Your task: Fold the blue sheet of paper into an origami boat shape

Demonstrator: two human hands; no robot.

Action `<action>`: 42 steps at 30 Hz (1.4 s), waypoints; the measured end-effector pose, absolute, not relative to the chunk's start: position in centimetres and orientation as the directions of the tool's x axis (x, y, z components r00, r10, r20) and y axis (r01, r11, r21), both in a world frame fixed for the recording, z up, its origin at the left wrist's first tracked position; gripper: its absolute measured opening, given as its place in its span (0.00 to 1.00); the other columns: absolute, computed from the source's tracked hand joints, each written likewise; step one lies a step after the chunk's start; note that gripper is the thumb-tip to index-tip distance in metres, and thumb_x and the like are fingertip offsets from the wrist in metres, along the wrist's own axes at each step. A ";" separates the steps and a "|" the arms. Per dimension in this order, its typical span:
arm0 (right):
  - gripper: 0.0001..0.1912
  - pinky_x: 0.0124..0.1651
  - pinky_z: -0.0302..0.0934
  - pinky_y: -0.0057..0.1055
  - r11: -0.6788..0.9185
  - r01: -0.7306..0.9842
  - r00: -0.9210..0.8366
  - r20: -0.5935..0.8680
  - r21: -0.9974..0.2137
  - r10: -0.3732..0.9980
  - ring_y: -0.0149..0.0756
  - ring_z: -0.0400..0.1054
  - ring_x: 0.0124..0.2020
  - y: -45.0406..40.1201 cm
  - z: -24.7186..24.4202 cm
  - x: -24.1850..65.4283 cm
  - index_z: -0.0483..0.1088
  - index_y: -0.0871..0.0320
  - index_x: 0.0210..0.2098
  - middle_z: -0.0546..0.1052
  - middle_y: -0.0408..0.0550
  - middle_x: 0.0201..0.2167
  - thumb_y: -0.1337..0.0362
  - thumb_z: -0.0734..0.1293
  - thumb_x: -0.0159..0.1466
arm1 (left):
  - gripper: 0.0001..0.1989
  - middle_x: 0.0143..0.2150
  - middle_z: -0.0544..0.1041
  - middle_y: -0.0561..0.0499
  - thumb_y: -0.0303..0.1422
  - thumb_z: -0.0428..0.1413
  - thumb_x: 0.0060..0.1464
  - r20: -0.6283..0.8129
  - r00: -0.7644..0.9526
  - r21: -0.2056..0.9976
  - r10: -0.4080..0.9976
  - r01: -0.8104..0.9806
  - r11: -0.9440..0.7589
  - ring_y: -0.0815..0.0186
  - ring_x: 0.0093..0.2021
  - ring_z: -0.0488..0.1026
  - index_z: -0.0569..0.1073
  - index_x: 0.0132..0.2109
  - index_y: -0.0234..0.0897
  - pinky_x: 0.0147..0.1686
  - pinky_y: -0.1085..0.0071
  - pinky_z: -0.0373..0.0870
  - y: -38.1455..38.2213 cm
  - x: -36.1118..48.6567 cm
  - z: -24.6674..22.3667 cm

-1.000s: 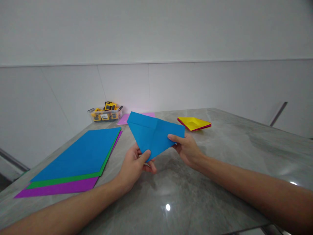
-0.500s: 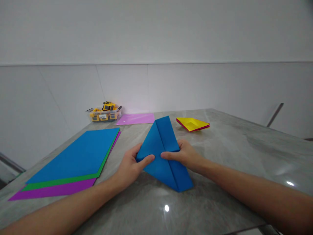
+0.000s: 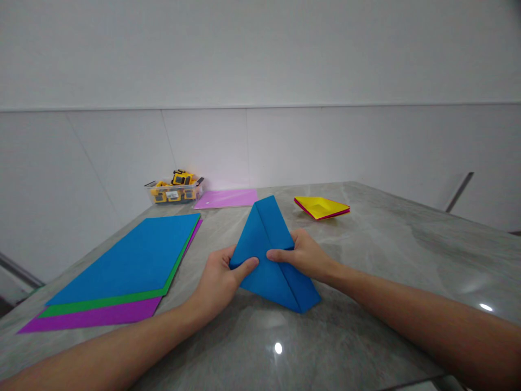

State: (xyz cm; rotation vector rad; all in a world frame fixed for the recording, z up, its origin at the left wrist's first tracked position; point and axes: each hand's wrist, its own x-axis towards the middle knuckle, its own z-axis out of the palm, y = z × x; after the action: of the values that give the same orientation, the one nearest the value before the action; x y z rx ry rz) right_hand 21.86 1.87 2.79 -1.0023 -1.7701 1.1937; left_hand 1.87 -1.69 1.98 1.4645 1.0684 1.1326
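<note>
A folded blue sheet of paper (image 3: 260,233) is held up above the grey table in front of me, with creases running down its face. My left hand (image 3: 223,277) grips its left corner, the thumb flat on the front. My right hand (image 3: 301,254) pinches the right side at mid-height, its thumb lying across the crease. The other fingers of both hands are mostly hidden behind the paper. The sheet's top end leans a little to the left, and its lower right end points down toward the table.
On the left lie stacked sheets, a blue sheet (image 3: 130,258) over a green sheet (image 3: 109,305) and a purple sheet (image 3: 97,321). Further back are a clear box of yellow toy vehicles (image 3: 175,193), a pink sheet (image 3: 228,199) and a folded yellow and red paper piece (image 3: 323,207).
The top end of the folded blue paper has tipped slightly left and its lower end has risen a little. Both hands keep their grip and have barely shifted.
</note>
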 end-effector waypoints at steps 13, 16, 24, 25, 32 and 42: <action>0.24 0.29 0.64 0.31 0.289 0.169 -0.467 0.182 -0.942 0.865 0.36 0.68 0.26 2.8 1.9 23.0 0.70 0.60 0.26 0.75 0.47 0.25 0.43 0.69 0.54 | 0.17 0.39 0.83 0.46 0.40 0.63 0.49 0.074 0.231 0.997 0.970 -0.002 -0.075 0.56 0.37 0.79 0.77 0.43 0.34 0.40 0.60 0.77 -1.4 1.6 1.6; 0.24 0.34 0.66 0.33 0.266 0.111 -0.512 0.174 -0.957 0.841 0.38 0.70 0.30 3.0 1.7 23.2 0.71 0.61 0.29 0.76 0.48 0.28 0.43 0.70 0.54 | 0.17 0.40 0.82 0.46 0.40 0.63 0.49 0.063 0.251 0.998 0.966 -0.011 -0.062 0.55 0.38 0.79 0.77 0.43 0.34 0.41 0.59 0.77 -1.4 1.6 1.7; 0.31 0.20 0.53 0.26 0.347 0.254 -0.383 0.235 -0.903 0.893 0.28 0.56 0.18 2.8 2.2 22.5 0.60 0.57 0.18 0.65 0.42 0.16 0.35 0.62 0.57 | 0.17 0.40 0.82 0.46 0.40 0.63 0.48 0.095 0.203 0.994 0.975 0.028 -0.103 0.55 0.37 0.79 0.77 0.43 0.33 0.41 0.58 0.77 -1.3 1.7 1.9; 0.33 0.18 0.48 0.26 0.358 0.279 -0.366 0.246 -0.891 0.898 0.27 0.52 0.17 2.9 2.1 22.5 0.56 0.57 0.16 0.60 0.40 0.14 0.34 0.60 0.58 | 0.17 0.40 0.82 0.45 0.41 0.63 0.48 0.095 0.194 0.995 0.976 0.022 -0.102 0.54 0.37 0.79 0.77 0.42 0.33 0.40 0.58 0.77 -1.2 1.7 1.9; 0.30 0.19 0.47 0.26 0.413 0.182 -0.293 0.352 -0.892 0.889 0.27 0.53 0.17 3.7 1.9 23.2 0.65 0.59 0.23 0.61 0.39 0.15 0.39 0.57 0.63 | 0.20 0.42 0.82 0.43 0.41 0.64 0.47 0.077 0.135 0.996 0.988 -0.043 -0.072 0.52 0.41 0.80 0.77 0.45 0.33 0.44 0.55 0.76 -0.9 1.3 1.6; 0.11 0.28 0.63 0.30 0.487 0.446 -0.119 0.489 -0.751 0.864 0.36 0.72 0.26 1.6 3.1 22.7 0.75 0.58 0.40 0.79 0.48 0.33 0.59 0.67 0.60 | 0.27 0.48 0.80 0.41 0.39 0.65 0.47 0.127 0.144 0.987 0.981 -0.115 -0.111 0.52 0.45 0.79 0.72 0.53 0.33 0.46 0.56 0.76 -0.9 1.5 1.4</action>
State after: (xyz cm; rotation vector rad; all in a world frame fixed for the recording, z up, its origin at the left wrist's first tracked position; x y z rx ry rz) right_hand 22.67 1.60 3.12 -1.1161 -1.7458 0.5301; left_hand 1.46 -0.86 1.45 1.2829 0.9605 1.2306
